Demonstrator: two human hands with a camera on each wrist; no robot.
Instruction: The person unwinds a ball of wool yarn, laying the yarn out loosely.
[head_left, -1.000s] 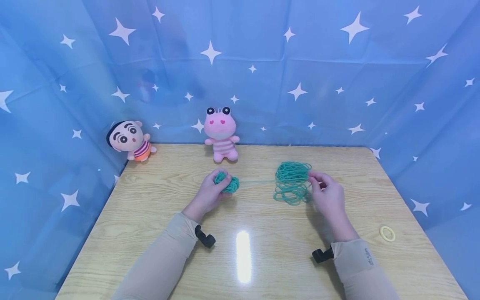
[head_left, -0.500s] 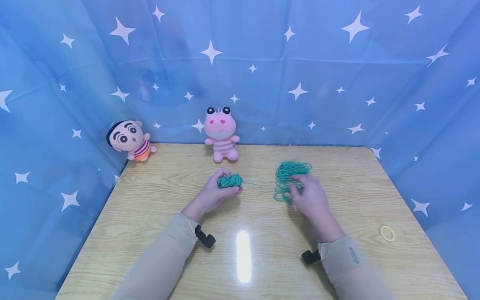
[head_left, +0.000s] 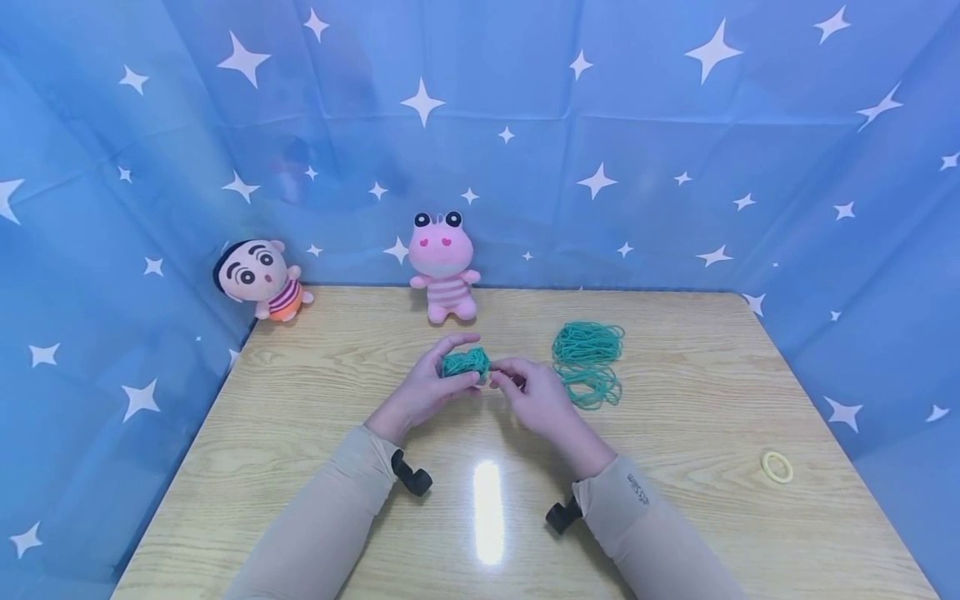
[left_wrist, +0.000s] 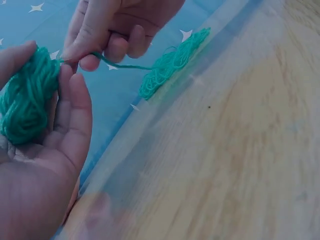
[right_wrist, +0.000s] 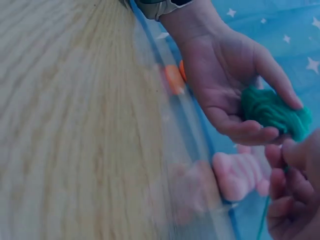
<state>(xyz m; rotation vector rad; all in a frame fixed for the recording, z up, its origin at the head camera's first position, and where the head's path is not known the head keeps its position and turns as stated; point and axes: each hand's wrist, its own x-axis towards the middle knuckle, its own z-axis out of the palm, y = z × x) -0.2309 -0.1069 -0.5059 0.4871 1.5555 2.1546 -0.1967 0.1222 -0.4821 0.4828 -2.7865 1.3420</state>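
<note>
Green yarn bundle (left_wrist: pixel 29 100), plump, seemingly loose-wound, is held by left grip (head_left: pixel 420 393); right grip (head_left: pixel 543 406) pinches its strand (left_wrist: pixel 131 66).

The head view is facing forward and down over the pale, flat wood-grain table (head_left: pixel 750 400); both tilted wrist views are looking closer, from opposite sides, sharing the wound green yarn bundle (left_wrist: pixel 30 100).

The place is a curtained tabletop booth. A blue, star-printed curtain (head_left: pixel 525 175) encloses the left, far and right sides of a wood-grain table (head_left: pixel 675 525). A doll (head_left: pixel 258 275) occupies the far left corner; a pink toy (head_left: pixel 442 267) stands at the far edge. The room beyond the curtain is hidden.
</note>
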